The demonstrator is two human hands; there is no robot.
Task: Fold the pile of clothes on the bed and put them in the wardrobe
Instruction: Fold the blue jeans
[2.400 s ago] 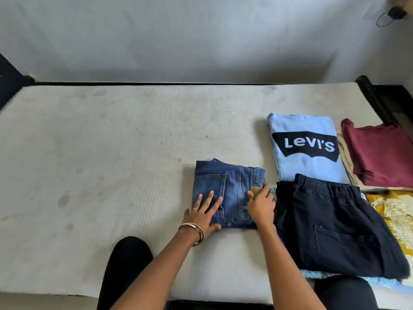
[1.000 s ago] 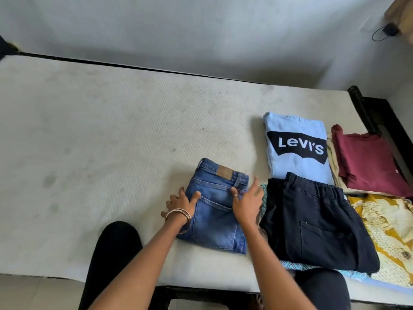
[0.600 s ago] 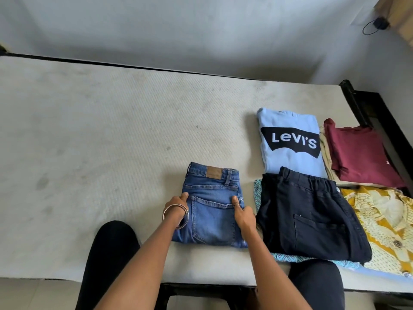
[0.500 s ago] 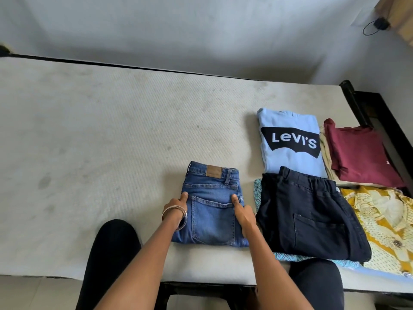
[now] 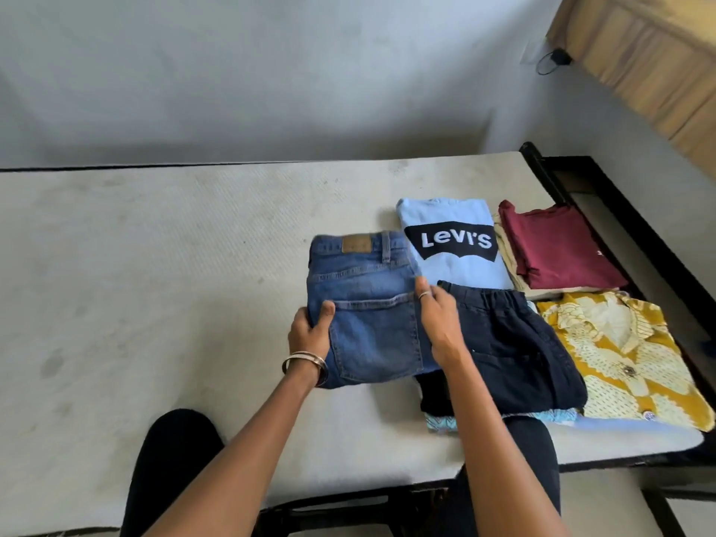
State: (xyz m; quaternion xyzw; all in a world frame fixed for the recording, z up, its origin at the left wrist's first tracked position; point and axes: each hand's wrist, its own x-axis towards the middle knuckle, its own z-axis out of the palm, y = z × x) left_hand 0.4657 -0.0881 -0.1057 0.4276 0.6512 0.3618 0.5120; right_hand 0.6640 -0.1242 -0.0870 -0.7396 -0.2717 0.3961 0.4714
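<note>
The folded blue jeans (image 5: 368,304) are lifted off the mattress (image 5: 155,284), back pocket and leather patch facing up. My left hand (image 5: 310,331) grips their left edge, thumb on top. My right hand (image 5: 438,323) grips the right edge, fingers underneath. Their right side overlaps the light blue Levi's T-shirt (image 5: 457,242) and the folded black trousers (image 5: 515,350).
A maroon top (image 5: 558,246) on a beige garment lies right of the T-shirt. A yellow patterned shirt (image 5: 627,354) lies at the near right corner. The black bed frame (image 5: 604,211) runs along the right side. My black-clad knees press against the near edge.
The jeans lay flat on the mattress with my hands at their sides. Now both hands have raised them and carried them right, over the edge of the black trousers.
</note>
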